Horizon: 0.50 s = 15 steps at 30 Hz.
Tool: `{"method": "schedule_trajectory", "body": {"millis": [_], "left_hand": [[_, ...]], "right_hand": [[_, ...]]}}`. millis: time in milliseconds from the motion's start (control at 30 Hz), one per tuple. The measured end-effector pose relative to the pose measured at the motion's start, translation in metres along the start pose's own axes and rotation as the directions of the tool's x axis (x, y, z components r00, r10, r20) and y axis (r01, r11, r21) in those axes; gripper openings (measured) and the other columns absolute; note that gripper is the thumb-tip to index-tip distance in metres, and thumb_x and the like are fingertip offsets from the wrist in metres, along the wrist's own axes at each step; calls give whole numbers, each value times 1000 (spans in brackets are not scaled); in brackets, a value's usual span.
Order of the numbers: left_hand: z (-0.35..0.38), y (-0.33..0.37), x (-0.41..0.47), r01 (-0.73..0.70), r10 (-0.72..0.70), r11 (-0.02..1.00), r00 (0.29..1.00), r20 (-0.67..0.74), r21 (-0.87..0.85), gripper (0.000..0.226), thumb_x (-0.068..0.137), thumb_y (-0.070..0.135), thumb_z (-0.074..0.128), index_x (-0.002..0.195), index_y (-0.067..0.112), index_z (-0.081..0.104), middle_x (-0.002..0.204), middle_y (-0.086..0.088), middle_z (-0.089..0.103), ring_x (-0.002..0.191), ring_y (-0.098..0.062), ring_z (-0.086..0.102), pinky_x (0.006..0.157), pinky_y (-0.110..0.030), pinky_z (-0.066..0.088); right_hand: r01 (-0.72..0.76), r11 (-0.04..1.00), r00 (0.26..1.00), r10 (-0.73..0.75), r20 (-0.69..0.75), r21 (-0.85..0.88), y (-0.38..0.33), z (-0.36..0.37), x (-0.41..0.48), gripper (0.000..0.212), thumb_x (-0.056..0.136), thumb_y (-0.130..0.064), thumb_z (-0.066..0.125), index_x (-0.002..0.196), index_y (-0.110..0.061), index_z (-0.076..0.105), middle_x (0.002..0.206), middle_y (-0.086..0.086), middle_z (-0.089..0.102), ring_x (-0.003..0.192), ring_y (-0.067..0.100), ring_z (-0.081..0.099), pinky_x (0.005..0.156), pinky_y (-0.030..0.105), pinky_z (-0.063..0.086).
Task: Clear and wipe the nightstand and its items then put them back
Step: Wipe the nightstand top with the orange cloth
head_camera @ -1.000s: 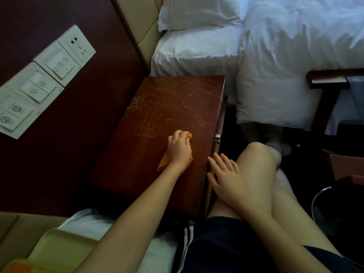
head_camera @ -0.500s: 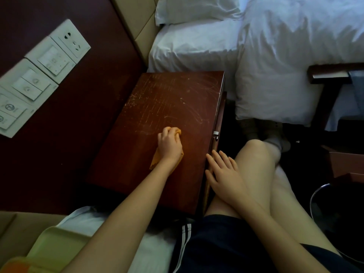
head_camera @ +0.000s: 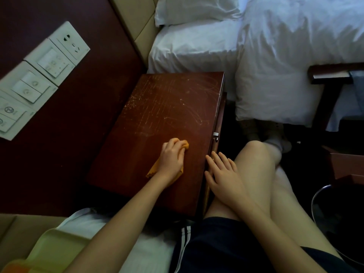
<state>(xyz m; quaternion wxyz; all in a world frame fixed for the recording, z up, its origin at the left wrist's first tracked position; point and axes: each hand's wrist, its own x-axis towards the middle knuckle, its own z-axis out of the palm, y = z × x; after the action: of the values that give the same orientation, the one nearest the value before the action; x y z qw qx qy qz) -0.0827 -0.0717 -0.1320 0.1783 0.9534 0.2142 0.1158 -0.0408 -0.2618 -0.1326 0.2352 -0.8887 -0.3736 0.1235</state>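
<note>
A dark red wooden nightstand [head_camera: 163,107] with a scratched top stands between two beds. My left hand [head_camera: 171,157] lies on its near right part with fingers curled over a bunched orange cloth [head_camera: 152,171], pressing it on the wood. The cloth's tip shows past my fingers and its tail trails toward my wrist. My right hand [head_camera: 223,172] rests flat with straight fingers against the nightstand's right front edge, beside my knee. Nothing else lies on the top.
A white switch and socket panel [head_camera: 39,75] is on the dark wall at left. White bedding [head_camera: 285,56] lies behind. A light green tray [head_camera: 53,251] sits at lower left. A dark chair frame [head_camera: 331,79] and a bin [head_camera: 338,217] stand at right.
My left hand with the cloth slid left across the top, then back to the right toward the front edge. My right hand has stayed against the edge.
</note>
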Motion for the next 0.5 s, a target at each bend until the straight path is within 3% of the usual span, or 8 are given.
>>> {"method": "schedule_trajectory", "body": {"millis": [233, 300, 500], "left_hand": [[10, 29, 52, 300, -300, 954, 947, -112, -25, 27, 97, 18, 40, 117, 16, 58, 129, -4, 48, 111, -22, 42, 90, -29, 35], [16, 41, 55, 263, -263, 965, 961, -86, -18, 28, 97, 17, 40, 118, 16, 57, 129, -4, 48, 111, -22, 42, 92, -30, 36], [14, 32, 16, -64, 65, 998, 996, 53, -16, 31, 95, 18, 45, 124, 17, 56, 125, -5, 51, 111, -22, 42, 92, -27, 35]], "right_hand": [[3, 1000, 1000, -3, -14, 0, 1, -1, -1, 52, 99, -36, 32, 148, -22, 21, 156, 0, 15, 144, 18, 4, 114, 32, 0], [2, 1000, 1000, -2, -18, 2, 1, -2, -1, 52, 99, -36, 33, 148, -22, 21, 156, 0, 16, 144, 18, 4, 114, 31, 0], [3, 1000, 1000, -3, -15, 15, 1, -1, 1, 52, 99, -36, 33, 147, -21, 21, 156, 0, 16, 144, 18, 5, 114, 32, 1]]}}
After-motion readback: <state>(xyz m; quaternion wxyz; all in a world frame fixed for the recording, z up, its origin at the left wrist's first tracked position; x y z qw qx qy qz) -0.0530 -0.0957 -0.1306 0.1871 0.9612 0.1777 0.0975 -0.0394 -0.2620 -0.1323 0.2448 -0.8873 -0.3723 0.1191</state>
